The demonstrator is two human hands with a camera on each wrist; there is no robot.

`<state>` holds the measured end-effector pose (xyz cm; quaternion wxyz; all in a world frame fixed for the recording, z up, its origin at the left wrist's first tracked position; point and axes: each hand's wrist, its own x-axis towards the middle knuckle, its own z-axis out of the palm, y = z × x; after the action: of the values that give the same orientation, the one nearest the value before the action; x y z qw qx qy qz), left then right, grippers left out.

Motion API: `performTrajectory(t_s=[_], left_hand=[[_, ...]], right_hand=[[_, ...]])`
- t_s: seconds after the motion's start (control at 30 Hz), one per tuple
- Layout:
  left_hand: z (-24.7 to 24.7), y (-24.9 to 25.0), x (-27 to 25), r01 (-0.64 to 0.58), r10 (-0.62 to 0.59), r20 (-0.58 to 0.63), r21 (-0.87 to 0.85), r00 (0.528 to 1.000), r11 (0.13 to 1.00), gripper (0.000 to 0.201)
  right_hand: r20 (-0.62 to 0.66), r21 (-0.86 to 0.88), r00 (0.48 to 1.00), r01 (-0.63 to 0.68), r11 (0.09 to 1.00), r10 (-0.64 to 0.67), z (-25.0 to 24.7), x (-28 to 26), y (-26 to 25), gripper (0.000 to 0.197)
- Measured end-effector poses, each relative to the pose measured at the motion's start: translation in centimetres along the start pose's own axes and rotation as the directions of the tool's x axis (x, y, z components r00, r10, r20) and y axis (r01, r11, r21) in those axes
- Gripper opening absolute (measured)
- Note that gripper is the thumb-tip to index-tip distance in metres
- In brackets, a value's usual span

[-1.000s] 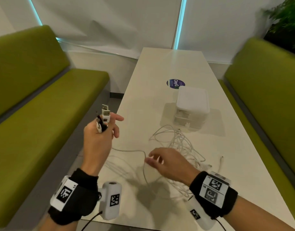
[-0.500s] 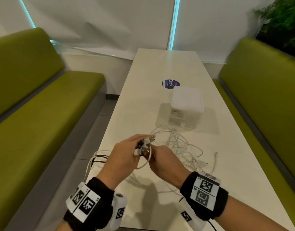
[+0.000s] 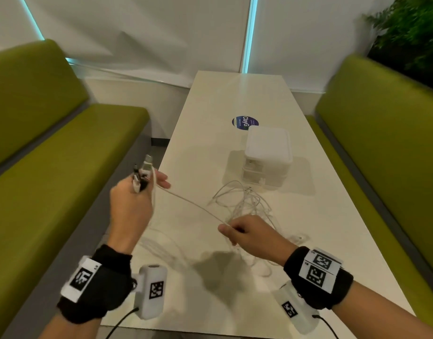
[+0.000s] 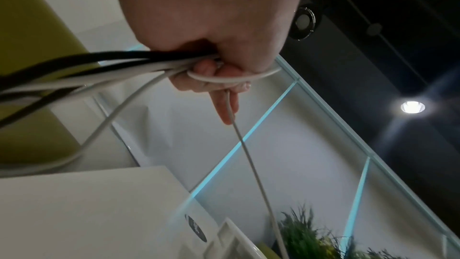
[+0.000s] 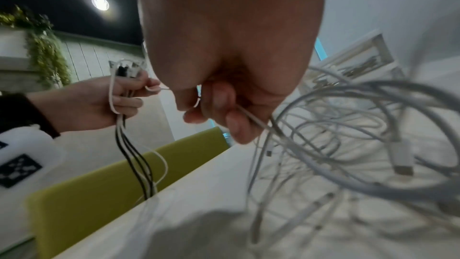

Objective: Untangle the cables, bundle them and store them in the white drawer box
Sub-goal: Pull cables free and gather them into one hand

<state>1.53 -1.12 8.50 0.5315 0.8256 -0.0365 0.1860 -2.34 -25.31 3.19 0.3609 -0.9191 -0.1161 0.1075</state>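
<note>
Gripping a gathered bunch of cable ends (image 3: 142, 177) in my left hand (image 3: 131, 206), I have the fingers curled round black and white leads, with the plugs standing up above my fist and the index finger pointing out straight toward the table's middle. That hand hangs off the table's (image 3: 237, 94) left edge, over the gap beside the green seat (image 3: 63, 172). The left wrist view shows the black and white leads (image 4: 99, 64) passing under my curled fingers, one white lead looped across them. From the fist a single white cable (image 3: 188, 204) runs taut on a slant down to my right hand (image 3: 249, 234), which pinches it between thumb and curled fingers just above the tabletop, toward the near end. In the right wrist view the same cable leaves my fingers and drops into the loose tangle of white cables (image 5: 348, 135), with a plug (image 5: 403, 162) lying among the loops. The tangle (image 3: 245, 204) lies on the table just beyond my right hand, between it and the white drawer box (image 3: 268, 152), which stands further up the table with its drawers facing me. A round dark sticker (image 3: 245, 122) sits on the tabletop just behind the box.
</note>
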Motion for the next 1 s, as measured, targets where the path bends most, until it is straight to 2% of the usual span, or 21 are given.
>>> performTrajectory(t_s=[0.1, 0.17, 0.27, 0.33, 0.43, 0.5, 0.53, 0.6, 0.7, 0.83, 0.93, 1.0], left_hand=[[-1.7, -1.0, 1.4, 0.071, -0.076, -0.136, -0.042, 0.988, 0.997, 0.028], [-2.2, -2.0, 2.0, 0.117, -0.119, -0.123, -0.025, 0.985, 0.993, 0.027], [-2.1, -3.7, 2.1, 0.168, -0.177, 0.009, 0.265, 0.984, 0.949, 0.029], [-1.7, -4.2, 1.8, 0.162, -0.185, 0.018, 0.403, 0.983, 0.901, 0.035], [-1.5, -4.0, 1.5, 0.187, -0.159, -0.103, 0.383, 0.982, 0.905, 0.034], [-0.9, -3.2, 1.1, 0.124, -0.089, -0.134, 0.288, 0.987, 0.950, 0.024], [-0.4, -2.4, 0.6, 0.065, -0.042, -0.098, 0.242, 0.994, 0.968, 0.018], [1.2, -0.9, -0.6, -0.051, 0.042, 0.062, 0.159, 0.997, 0.986, 0.029], [4.0, 0.3, -2.4, -0.038, 0.050, 0.292, -0.047, 0.955, 0.998, 0.046], [6.1, -1.1, -3.7, -0.232, 0.171, 0.400, 0.110, 0.901, 0.966, 0.053], [6.2, -1.4, -4.3, -0.193, 0.119, 0.471, 0.112, 0.874, 0.975, 0.057], [6.0, -1.4, -4.3, -0.140, 0.058, 0.495, 0.130, 0.867, 0.982, 0.051]], right_hand=[[-0.010, -0.057, 1.000, -0.024, 0.998, 0.023, -0.8, -0.1, 1.1, 0.056], [-0.046, -0.083, 0.999, -0.024, 0.996, 0.020, -1.3, 0.1, 1.5, 0.060], [-0.076, -0.067, 0.996, -0.052, 0.996, 0.047, -1.8, 0.4, 1.5, 0.075], [-0.078, -0.102, 0.994, -0.085, 0.991, 0.077, -2.3, 0.5, 1.3, 0.076], [-0.062, -0.241, 0.988, -0.156, 0.958, 0.145, -2.7, 0.6, 1.2, 0.064], [-0.029, -0.311, 0.981, -0.192, 0.931, 0.192, -2.5, 0.7, 1.1, 0.064], [-0.016, -0.321, 0.978, -0.202, 0.925, 0.207, -2.4, 0.7, 0.9, 0.064], [0.002, -0.321, 0.977, -0.200, 0.926, 0.211, -2.1, 0.9, 0.3, 0.064], [0.023, -0.338, 0.983, -0.162, 0.927, 0.180, -1.4, 1.4, -0.9, 0.063], [0.048, -0.335, 0.992, -0.097, 0.937, 0.119, -0.9, 1.4, -1.9, 0.059], [0.052, -0.347, 0.992, -0.089, 0.934, 0.114, -1.0, 1.5, -2.1, 0.052], [0.068, -0.360, 0.992, -0.073, 0.930, 0.104, -1.0, 1.4, -2.1, 0.052]])
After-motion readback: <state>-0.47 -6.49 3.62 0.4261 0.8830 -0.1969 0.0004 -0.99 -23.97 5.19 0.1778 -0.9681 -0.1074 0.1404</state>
